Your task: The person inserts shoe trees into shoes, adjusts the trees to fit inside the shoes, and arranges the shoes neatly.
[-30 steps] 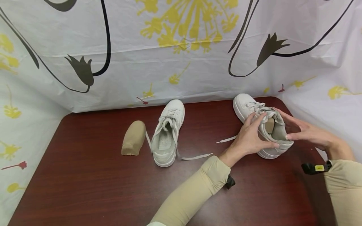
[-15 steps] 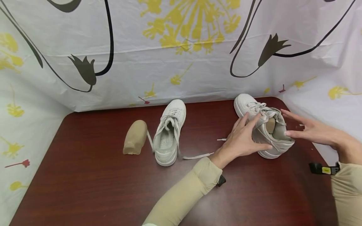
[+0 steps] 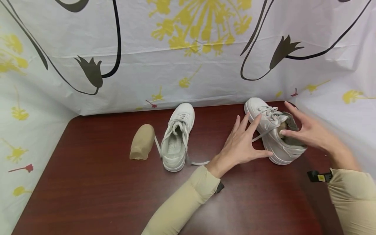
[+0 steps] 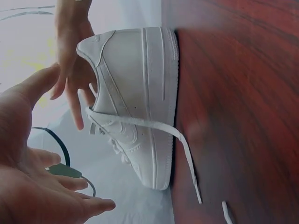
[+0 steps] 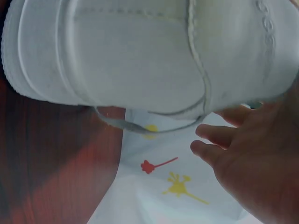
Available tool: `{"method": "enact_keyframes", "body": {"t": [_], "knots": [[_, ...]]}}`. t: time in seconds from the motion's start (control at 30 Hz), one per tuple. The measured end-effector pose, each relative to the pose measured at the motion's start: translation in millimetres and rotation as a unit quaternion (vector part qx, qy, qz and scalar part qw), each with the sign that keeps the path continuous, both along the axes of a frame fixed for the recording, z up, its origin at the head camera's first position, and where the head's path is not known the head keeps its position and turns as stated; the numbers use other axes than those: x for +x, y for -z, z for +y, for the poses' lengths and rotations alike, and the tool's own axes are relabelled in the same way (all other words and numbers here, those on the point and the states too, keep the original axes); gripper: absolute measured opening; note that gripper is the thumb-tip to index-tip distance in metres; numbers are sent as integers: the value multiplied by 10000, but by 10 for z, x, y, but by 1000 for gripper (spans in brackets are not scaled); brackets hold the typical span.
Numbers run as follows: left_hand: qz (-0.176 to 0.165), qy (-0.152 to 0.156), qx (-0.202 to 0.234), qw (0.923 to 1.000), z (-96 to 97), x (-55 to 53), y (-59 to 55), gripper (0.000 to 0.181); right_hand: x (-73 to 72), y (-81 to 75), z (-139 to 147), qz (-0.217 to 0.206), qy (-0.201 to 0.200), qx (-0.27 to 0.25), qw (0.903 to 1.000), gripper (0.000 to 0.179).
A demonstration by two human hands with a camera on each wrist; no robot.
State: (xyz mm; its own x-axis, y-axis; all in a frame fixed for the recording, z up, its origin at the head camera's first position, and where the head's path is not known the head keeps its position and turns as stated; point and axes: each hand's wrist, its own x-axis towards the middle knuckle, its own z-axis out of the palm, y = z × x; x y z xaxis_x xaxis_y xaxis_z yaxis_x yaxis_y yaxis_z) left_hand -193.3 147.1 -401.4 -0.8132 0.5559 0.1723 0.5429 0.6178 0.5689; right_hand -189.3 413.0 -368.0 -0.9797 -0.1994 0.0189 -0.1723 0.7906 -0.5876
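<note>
At the table's right end stands a white sneaker [image 3: 268,143], its toe toward the back wall. A tan piece [image 3: 282,129] fills part of its opening, like the loose insert at the left. My right hand [image 3: 314,132] is over the opening, thumb stretched across it and the other fingers spread along the far side. Beside the sneaker, to its left, my left hand [image 3: 242,147] has its fingers spread and holds nothing. The left wrist view shows the left palm [image 4: 28,172] apart from the sneaker's side, where a loose lace [image 4: 154,125] hangs down to the table.
A second white sneaker [image 3: 177,140] stands at the middle back with loose laces. Left of it lies a tan foot-shaped shoe insert [image 3: 142,142]. A white patterned sheet [image 3: 141,65] hangs behind the dark red table [image 3: 88,189] and along both sides.
My left hand has drawn away from the right sneaker toward the left. My right hand has shifted from its side to over the opening. The head view has turned slightly.
</note>
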Motion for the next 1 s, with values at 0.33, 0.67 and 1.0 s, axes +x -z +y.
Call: {"method": "enact_keyframes", "body": {"t": [0.33, 0.67, 1.0], "knots": [[68, 138, 342, 9993, -196, -7, 10, 104, -16, -40, -192, -171, 14, 223, 9996, 99], [680, -101, -167, 9975, -435, 18, -59, 97, -79, -19, -532, 920, -416, 942, 9904, 93], [697, -274, 101, 9971, -559, 20, -89, 97, -49, -47, -689, 1265, -296, 1453, 9808, 92]]}}
